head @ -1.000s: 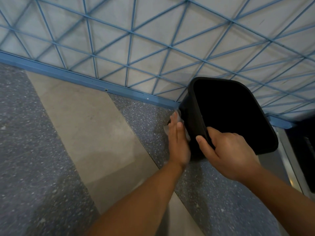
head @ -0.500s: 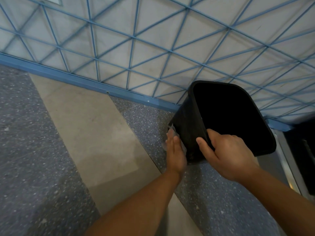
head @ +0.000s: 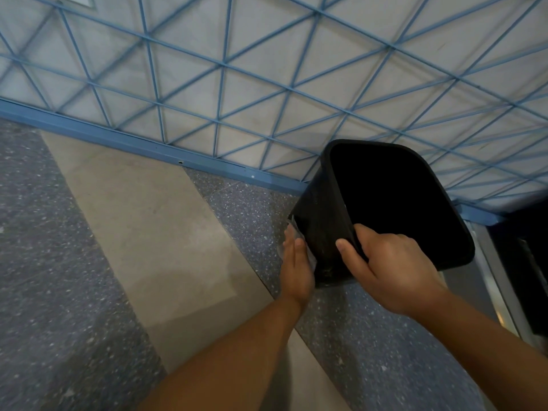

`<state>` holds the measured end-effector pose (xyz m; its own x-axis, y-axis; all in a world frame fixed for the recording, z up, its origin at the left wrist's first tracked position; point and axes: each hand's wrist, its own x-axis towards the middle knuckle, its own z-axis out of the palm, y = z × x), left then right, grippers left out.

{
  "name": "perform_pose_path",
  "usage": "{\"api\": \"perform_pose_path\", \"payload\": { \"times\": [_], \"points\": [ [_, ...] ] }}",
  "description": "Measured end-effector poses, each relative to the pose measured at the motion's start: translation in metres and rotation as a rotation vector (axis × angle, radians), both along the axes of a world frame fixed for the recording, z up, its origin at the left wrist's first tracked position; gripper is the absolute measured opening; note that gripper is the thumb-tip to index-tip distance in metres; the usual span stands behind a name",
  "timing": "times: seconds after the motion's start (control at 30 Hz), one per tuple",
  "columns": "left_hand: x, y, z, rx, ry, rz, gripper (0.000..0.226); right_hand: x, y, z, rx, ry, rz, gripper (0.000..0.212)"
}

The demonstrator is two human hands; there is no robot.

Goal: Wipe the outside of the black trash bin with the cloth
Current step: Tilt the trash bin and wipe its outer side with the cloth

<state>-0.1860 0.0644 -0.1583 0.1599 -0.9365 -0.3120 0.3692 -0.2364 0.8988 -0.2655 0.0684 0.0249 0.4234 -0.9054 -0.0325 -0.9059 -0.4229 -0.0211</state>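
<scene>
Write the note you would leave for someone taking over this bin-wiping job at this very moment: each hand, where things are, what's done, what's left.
Left hand: flat, pressing the cloth against the bin's left outer wall, low down.
Right hand: fingers clamped over the near rim, holding the black trash bin tilted, its opening facing the camera.
Bin is beside the blue-gridded wall, above the speckled floor.
Done: cannot tell how much is wiped.
Left: probably the other sides; turn the bin to reach them.
</scene>
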Motion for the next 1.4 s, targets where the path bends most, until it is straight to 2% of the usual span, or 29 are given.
{"api": "perform_pose_path", "payload": {
  "times": [0.07,0.17,0.23,0.3,0.47,0.53,0.6,0.73,0.83,0.9,1.03,1.1,1.17,1.2,1.33,1.4],
  "points": [
    [0.0,-0.002,0.012,0.01,0.036,0.01,0.053,0.0,0.0,0.001,0.001,-0.003,0.003,0.042],
    [-0.003,0.015,0.019,-0.092,-0.083,-0.025,0.051,0.0,0.0,0.002,0.004,-0.001,0.007,0.042],
    [0.0,0.016,0.007,-0.046,-0.12,-0.041,0.051,0.0,0.001,0.002,0.002,0.007,0.003,0.042],
    [0.001,0.008,0.008,0.03,-0.073,-0.013,0.051,0.001,0.001,0.002,0.0,0.008,0.001,0.044],
    [-0.009,0.023,0.021,-0.113,-0.058,0.029,0.056,0.0,0.0,0.003,0.009,0.0,0.006,0.046],
    [-0.004,0.015,0.005,-0.014,-0.088,0.011,0.052,-0.001,0.0,0.002,-0.001,0.0,0.007,0.046],
    [-0.003,0.009,0.01,0.06,-0.055,0.01,0.05,-0.001,0.0,0.001,-0.01,-0.013,0.009,0.045],
    [-0.015,0.025,0.02,-0.077,-0.025,0.03,0.052,-0.001,0.0,0.002,-0.004,-0.013,0.011,0.041],
    [-0.008,0.014,0.008,0.053,0.044,0.033,0.049,-0.001,-0.001,0.001,-0.009,-0.004,0.008,0.042],
    [-0.007,0.006,0.019,0.041,0.097,0.068,0.046,-0.001,-0.002,0.0,-0.01,-0.011,0.012,0.042],
    [-0.017,0.02,0.028,-0.128,0.032,0.077,0.066,0.0,-0.001,0.002,0.004,-0.011,0.013,0.045],
    [-0.015,0.02,0.015,-0.081,0.023,0.057,0.072,0.0,-0.001,0.002,0.001,-0.004,0.003,0.047],
    [-0.01,0.014,0.011,0.022,0.085,0.06,0.078,0.0,-0.001,0.001,-0.005,-0.009,0.004,0.046],
    [-0.011,0.012,0.012,0.013,0.112,0.066,0.079,0.0,-0.001,0.001,-0.007,-0.014,0.006,0.045],
    [-0.016,0.029,0.022,-0.093,-0.003,0.025,0.063,-0.001,-0.002,0.001,0.001,-0.01,0.009,0.04],
    [-0.012,0.024,0.01,-0.018,-0.07,0.04,0.054,0.0,-0.002,0.001,-0.004,-0.014,0.008,0.039]
  ]
}}
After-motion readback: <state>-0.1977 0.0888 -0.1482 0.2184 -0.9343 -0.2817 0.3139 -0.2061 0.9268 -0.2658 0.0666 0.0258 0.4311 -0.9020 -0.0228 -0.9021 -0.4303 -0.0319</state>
